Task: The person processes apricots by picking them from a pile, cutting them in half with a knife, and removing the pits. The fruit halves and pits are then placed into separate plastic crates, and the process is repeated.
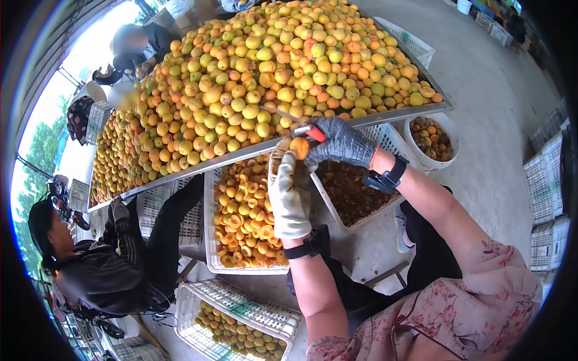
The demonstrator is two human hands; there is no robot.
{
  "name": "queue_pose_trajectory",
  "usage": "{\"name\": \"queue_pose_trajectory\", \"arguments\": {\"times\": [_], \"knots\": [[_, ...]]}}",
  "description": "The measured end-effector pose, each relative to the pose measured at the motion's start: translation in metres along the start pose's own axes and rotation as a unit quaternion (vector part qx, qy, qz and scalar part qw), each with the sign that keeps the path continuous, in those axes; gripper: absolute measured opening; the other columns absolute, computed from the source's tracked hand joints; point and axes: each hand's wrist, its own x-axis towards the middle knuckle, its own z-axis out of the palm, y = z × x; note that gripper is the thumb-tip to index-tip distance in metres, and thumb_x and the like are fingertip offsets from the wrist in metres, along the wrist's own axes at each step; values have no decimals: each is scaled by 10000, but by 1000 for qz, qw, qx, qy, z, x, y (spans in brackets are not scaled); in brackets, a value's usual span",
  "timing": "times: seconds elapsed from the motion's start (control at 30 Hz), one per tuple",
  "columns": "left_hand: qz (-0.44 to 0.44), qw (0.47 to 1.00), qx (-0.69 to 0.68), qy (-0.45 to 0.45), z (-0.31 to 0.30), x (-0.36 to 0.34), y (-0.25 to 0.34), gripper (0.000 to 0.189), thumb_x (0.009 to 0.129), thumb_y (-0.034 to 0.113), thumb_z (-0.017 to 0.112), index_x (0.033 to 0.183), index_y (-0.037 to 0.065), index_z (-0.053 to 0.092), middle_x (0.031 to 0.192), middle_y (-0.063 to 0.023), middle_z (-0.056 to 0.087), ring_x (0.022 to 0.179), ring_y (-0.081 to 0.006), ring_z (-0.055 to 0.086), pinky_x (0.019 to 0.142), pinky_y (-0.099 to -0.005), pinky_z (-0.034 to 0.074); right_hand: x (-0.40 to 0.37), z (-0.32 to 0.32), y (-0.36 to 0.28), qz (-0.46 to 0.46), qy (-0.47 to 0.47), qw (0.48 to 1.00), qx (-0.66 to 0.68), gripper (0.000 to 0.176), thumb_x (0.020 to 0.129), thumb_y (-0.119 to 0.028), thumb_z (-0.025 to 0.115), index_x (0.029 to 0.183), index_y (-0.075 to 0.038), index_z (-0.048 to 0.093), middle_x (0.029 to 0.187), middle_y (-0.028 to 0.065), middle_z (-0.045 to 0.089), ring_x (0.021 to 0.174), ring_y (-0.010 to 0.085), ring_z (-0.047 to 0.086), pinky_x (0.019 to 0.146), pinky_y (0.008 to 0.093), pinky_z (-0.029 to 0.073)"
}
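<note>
My left hand [289, 186], in a white glove, has its fingers closed round an orange apricot [300, 148] just past the metal table edge [241, 149]. Against the fruit's right side is my right hand [340, 142], in a grey glove, wrapped round a red-handled knife [313, 132]. The blade points up and left over the heap of apricots [259, 66]. Below my left hand stands a crate of halved apricots [244, 222], partly hidden by that hand. A crate of dark scraps [355, 189] is under my right hand.
A white bucket [430, 144] of fruit stands at the right. Nearer me is a crate [241, 319] with greenish-yellow fruit. One person [102, 271] sits at the left, another [135, 51] is behind the heap. Stacked crates [545, 180] line the right edge.
</note>
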Motion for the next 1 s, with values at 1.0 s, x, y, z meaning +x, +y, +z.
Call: {"name": "queue_pose_trajectory", "arguments": {"times": [1.0], "knots": [[52,997,42,35,17,6,-16,327,923,90,565,1205,-66,507,1106,-146,605,990,-234,625,849,-317,529,-67,16,7,69,78,990,96,277,892,-230,617,992,28,646,898,207,658,842,347,641,703,364,484]]}}
